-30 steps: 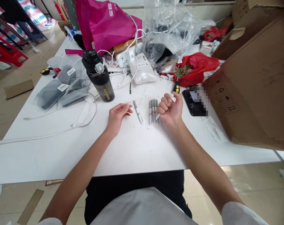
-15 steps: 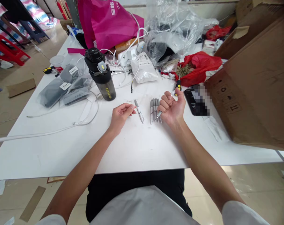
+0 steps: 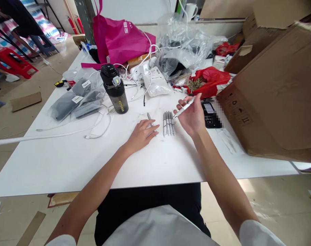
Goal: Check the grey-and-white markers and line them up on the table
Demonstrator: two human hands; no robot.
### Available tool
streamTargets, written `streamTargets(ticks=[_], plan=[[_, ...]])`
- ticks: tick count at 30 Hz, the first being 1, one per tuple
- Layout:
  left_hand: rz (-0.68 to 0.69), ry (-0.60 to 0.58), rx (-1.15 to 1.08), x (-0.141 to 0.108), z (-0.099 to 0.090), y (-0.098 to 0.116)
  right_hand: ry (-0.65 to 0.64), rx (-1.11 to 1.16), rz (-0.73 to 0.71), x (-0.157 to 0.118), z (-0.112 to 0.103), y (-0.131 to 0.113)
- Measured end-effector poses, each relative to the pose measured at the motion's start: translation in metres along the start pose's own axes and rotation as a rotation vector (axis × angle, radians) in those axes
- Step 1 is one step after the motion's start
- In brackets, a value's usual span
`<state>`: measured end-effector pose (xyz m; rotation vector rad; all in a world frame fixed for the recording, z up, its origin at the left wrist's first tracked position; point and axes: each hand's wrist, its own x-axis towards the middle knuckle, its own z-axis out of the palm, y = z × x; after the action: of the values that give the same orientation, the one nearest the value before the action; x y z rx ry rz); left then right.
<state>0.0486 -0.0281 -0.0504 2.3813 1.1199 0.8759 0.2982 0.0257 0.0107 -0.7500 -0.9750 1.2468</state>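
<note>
My right hand [image 3: 192, 118], palm turned up, holds a white and grey pen [image 3: 184, 107] slantwise between the thumb and fingers. Just left of it, several similar pens [image 3: 168, 123] lie side by side in a row on the white table. My left hand [image 3: 143, 133] is palm down with its fingers spread over a single pen [image 3: 149, 116]. The fingers partly cover that pen, and whether they touch it I cannot tell.
A dark water bottle [image 3: 116, 90] stands behind my left hand. Right of my right hand lie a phone [image 3: 209, 114] and a big cardboard box [image 3: 273, 99]. Cables, grey packages [image 3: 65, 104], a pink bag [image 3: 122, 39] and a red bag [image 3: 213, 80] crowd the back and left.
My left hand has gone from a pinch to spread fingers and moved right, over the single pen. My right hand has opened out from a curl, showing the pen across its fingers.
</note>
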Motion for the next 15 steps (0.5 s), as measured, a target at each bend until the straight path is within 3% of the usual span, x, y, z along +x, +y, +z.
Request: streamTargets(ticks=[5, 8, 11, 15], plan=[[-0.067, 0.114, -0.008, 0.001, 0.004, -0.004, 0.126, -0.412, -0.277, -0.027, -0.036, -0.003], [-0.16, 0.172, 0.025, 0.003, 0.001, -0.005, 0.107, -0.716, -0.277, -0.059, -0.055, 0.002], [-0.273, 0.187, 0.055, 0.004, -0.002, -0.006, 0.076, -1.048, -0.369, -0.085, -0.065, 0.011], [-0.383, 0.158, 0.117, 0.003, -0.009, -0.006, -0.017, -1.323, -0.433, -0.094, -0.071, 0.024]])
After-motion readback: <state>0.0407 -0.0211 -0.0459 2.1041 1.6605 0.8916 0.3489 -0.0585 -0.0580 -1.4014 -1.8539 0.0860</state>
